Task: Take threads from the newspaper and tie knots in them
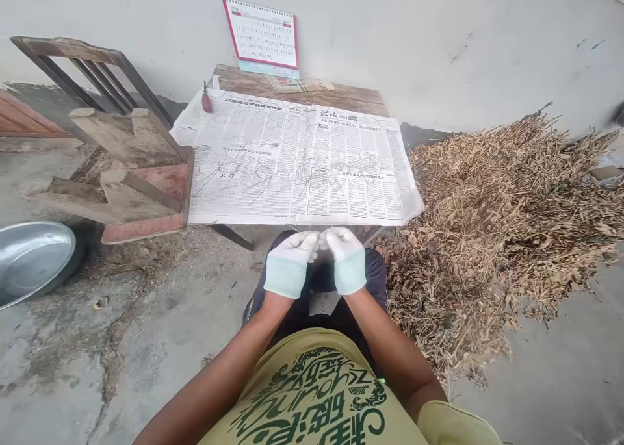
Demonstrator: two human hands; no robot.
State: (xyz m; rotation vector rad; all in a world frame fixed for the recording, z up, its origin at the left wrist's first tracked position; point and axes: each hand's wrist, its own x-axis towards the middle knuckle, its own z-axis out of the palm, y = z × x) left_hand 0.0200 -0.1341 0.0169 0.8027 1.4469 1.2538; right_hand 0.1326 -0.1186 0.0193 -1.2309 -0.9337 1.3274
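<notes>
1. Near centre, just off the near edge of the table: left hand (292,256) in a white knit glove with a pale green cuff, fingers bent, thumb and fingertips pinched on a thin pale strand (292,227). Just beside, right hand (347,253) in a matching glove, fingers curled, thumb against fingertips; anything between them too small to tell.
2. At left, on the grey concrete floor (160,341): oval silver metal basin (36,256), cut by the picture's edge.
3. Farther right, a dark wooden chair with a slatted back (73,49), and nearer, a weathered wooden stool with red-painted boards (146,227), tipped over.
4. In the middle, a brown wooden table (351,97) under spread printed newspaper (283,204). At its far left corner, a dark red-handled pointed tool (207,102); across the middle, loose tangles of thin dark strands (314,165). Beyond, a pink-edged white spiral calendar (263,32) by the pale wall (390,36).
5. At right, on the floor: a broad heap of dry brown stalks and leaves (492,204).
</notes>
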